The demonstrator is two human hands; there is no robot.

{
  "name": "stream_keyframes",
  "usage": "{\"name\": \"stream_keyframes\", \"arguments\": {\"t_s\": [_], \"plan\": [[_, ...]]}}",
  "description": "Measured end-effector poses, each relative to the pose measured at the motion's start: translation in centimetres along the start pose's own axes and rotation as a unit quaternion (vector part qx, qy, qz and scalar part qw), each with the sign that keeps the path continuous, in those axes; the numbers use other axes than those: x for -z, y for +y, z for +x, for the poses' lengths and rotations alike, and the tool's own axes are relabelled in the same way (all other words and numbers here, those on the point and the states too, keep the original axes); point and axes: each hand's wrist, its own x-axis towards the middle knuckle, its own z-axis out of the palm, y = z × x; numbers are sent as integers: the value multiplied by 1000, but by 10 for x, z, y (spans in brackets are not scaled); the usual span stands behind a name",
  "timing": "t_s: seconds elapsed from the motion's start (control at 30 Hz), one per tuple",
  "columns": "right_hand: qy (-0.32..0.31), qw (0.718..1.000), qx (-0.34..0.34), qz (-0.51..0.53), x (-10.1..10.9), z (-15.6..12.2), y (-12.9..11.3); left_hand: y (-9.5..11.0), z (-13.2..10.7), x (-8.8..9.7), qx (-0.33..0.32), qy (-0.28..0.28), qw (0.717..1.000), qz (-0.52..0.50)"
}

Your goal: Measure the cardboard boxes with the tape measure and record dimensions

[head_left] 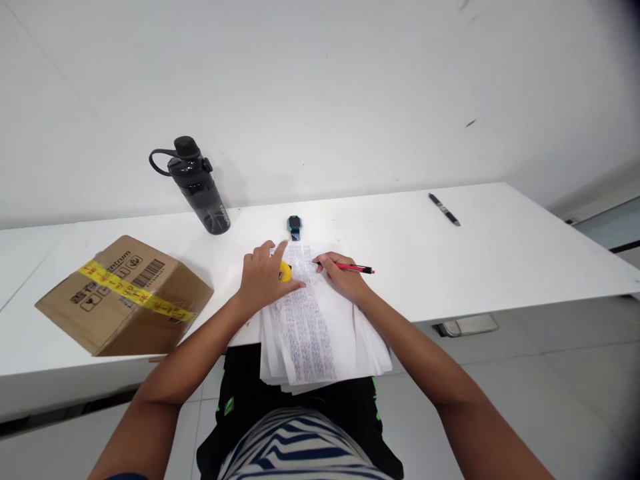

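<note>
Nearest the body, above a blue-and-white striped shirt (300, 447), a stack of white paper sheets covered in columns of handwriting (320, 333) hangs over the near edge of the white surface (500, 253); roughly its near half has nothing beneath it. The left hand (263, 277) lies on the far left part of the top sheet, fingers loosely spread and pressing flat, with a small round yellow object (285, 271) between thumb and forefinger. Whether it pinches that object or merely rests against it, I cannot tell. Just to its right, the right hand (345, 277) is closed around a slim red pen with a black end (353, 268), the writing end on the paper near the left fingertips.

The risk, as I judge it, lies in the overhang. The sheets are fanned and loose, so if the left hand lifts or the pen drags hard, the lower ones could slide off towards the lap. The top sheet could also shift under the nib and spoil a line.

Just beyond both hands, at the paper's far edge, lies a small dark watch with a blue strap (295, 226); paper pushed forward would nudge it. Farther off, beyond and left of the left hand, a dark translucent bottle with a loop handle (200, 187) stands upright. Well left of that hand sits a brown cardboard box sealed with yellow tape (125, 297). Far beyond and right of the right hand lies a black pen (444, 209). Nothing stands between the hands and the paper.
</note>
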Motion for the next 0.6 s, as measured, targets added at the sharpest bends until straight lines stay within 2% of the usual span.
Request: {"name": "stream_keyframes", "arguments": {"t_s": [0.13, 0.23, 0.3, 0.6], "plan": [[11, 1000, -5, -9, 0, 0, -2, -9, 11, -9, 84, 14, 992, -92], [6, 1000, -6, -1, 0, -1, -1, -18, 11, -17, 76, 25, 975, -208], [0, 1000, 2, -2, 0, 0, 1, -23, 9, -20, 65, 16, 967, -247], [-11, 1000, 0, -15, -1, -1, 1, -25, 9, -15, 79, -21, 964, -252]]}}
